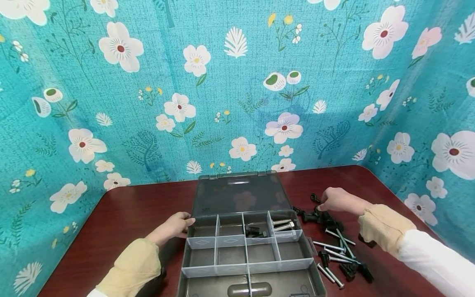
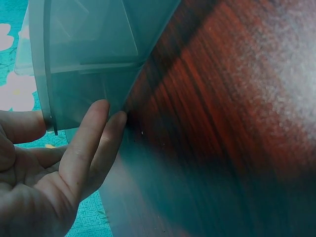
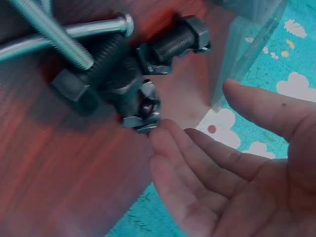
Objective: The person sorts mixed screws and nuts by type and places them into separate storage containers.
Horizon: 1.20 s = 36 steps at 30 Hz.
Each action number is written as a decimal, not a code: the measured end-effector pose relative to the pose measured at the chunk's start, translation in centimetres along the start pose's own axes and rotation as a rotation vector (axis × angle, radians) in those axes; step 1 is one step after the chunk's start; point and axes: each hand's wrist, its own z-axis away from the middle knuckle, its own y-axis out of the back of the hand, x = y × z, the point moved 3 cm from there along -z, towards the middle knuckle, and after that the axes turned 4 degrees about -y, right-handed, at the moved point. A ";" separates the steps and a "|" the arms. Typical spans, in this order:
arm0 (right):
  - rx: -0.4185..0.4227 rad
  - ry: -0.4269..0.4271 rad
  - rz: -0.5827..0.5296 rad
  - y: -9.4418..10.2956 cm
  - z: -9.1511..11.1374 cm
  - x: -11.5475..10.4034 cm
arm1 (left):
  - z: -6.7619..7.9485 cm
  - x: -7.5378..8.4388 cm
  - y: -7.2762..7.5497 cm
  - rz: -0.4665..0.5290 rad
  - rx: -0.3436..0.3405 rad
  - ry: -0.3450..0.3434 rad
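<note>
touches dark fastener (image 3: 142, 121), right of box (image 1: 230, 252), with nearer, spread right hand (image 1: 339, 201); rests straight-fingered left hand (image 1: 173, 227) against box.

Both arms reach forward, hands well apart. Left forearm (image 1: 130, 264), in a tan cover, slants inward from lower left. Left hand (image 1: 172, 228): left fingers (image 2: 81, 153) extended, nearly straight; left thumb (image 2: 22, 126) separated from them. Right forearm (image 1: 387, 227) enters from the right, tan cover, white sleeve (image 1: 438, 260) behind. Right hand (image 1: 342, 201): right fingers (image 3: 200, 160) side by side, slightly bent; right thumb (image 3: 261, 106) extended, clear gap between.
</note>
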 end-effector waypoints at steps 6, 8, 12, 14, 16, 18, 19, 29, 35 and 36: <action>-0.012 -0.030 -0.036 -1.0 -0.3 1.5 | 0.0 -0.1 0.0 -0.001 -0.001 0.001; -0.022 -0.050 -0.052 -1.5 -0.4 2.0 | 0.0 -0.1 0.0 0.000 0.002 -0.001; -0.041 -0.078 -0.082 -2.3 -0.6 2.6 | 0.1 -0.1 0.0 0.002 0.001 -0.006; -0.043 -0.079 -0.086 -2.6 -0.6 2.8 | 0.1 -0.1 0.0 0.002 -0.003 -0.008; -0.040 -0.077 -0.095 -2.9 -0.6 2.9 | 0.1 -0.1 0.0 0.004 0.001 -0.006; -0.033 -0.073 -0.101 -3.0 -0.6 2.9 | 0.1 -0.1 0.1 0.002 0.004 -0.005; -0.031 -0.072 -0.107 -3.0 -0.5 2.9 | 0.0 -0.1 0.1 0.000 0.004 -0.004; -0.048 -0.067 -0.104 -3.3 -0.8 2.9 | -0.1 -0.2 0.1 -0.007 0.005 -0.001; -0.040 -0.082 -0.098 -3.4 -0.9 2.9 | 0.1 -0.1 0.1 -0.002 0.008 0.004; -0.038 -0.085 -0.103 -3.4 -1.0 3.0 | 0.1 0.0 0.0 -0.003 0.008 0.003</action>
